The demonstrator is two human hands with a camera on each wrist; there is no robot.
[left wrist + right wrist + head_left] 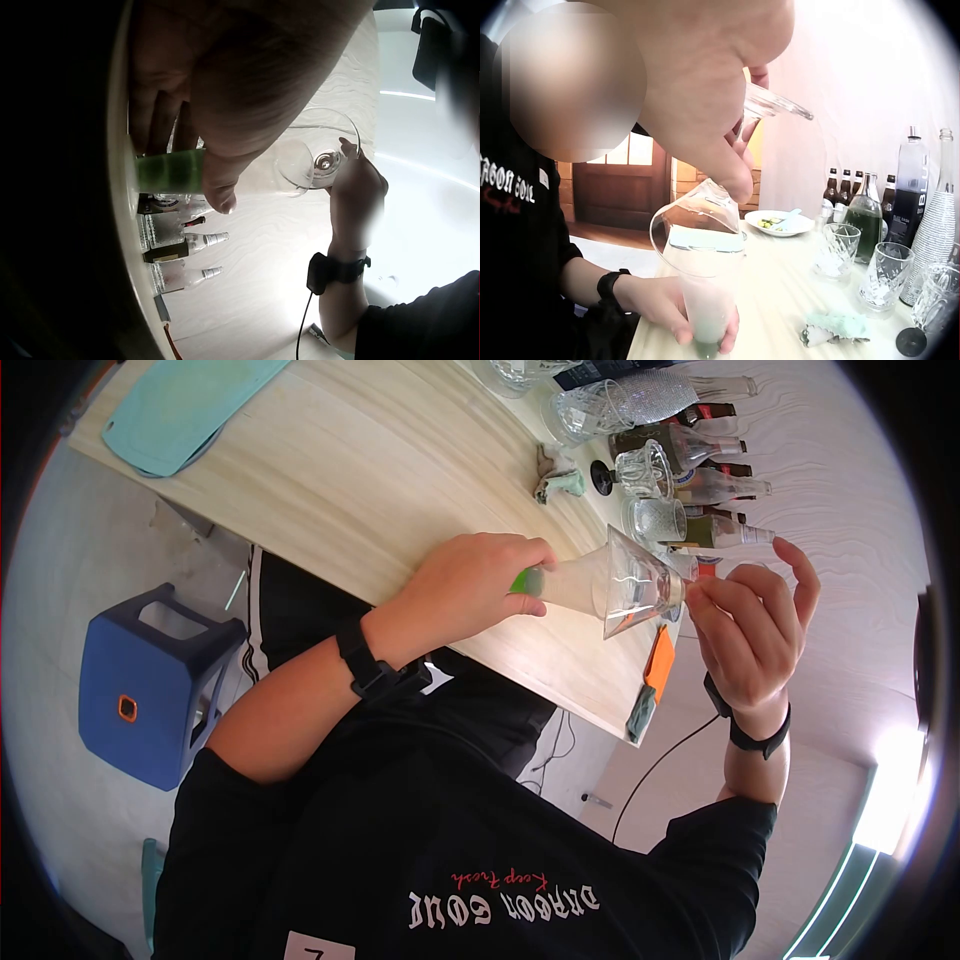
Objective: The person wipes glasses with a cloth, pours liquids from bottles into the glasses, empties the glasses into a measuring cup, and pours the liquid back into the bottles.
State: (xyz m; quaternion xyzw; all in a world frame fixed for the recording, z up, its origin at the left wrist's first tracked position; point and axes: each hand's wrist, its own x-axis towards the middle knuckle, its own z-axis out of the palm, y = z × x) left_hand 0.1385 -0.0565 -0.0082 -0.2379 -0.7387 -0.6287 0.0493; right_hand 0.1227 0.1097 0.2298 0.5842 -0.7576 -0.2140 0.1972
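My left hand (470, 582) grips a tall clear glass (572, 584) near its base, where green shows at the bottom and the upper part looks pale and cloudy. Over that glass's mouth, a flared stemmed glass (640, 592) is held upside down, its wide rim toward the tall glass. Fingers of my right hand (752, 622) pinch the narrow stem end. In the right wrist view, the flared rim (658, 244) overlaps the top of the tall glass (709, 300), and the clear foot (784, 103) juts out past my right fingers.
Along the table's far side stand several bottles (864, 225) and cut-glass tumblers (885, 277). A crumpled pale-green cloth (836, 328) and a black round piece (911, 342) lie near them. There is a plate of food (780, 223), a teal board (185, 410) and a blue stool (135, 680).
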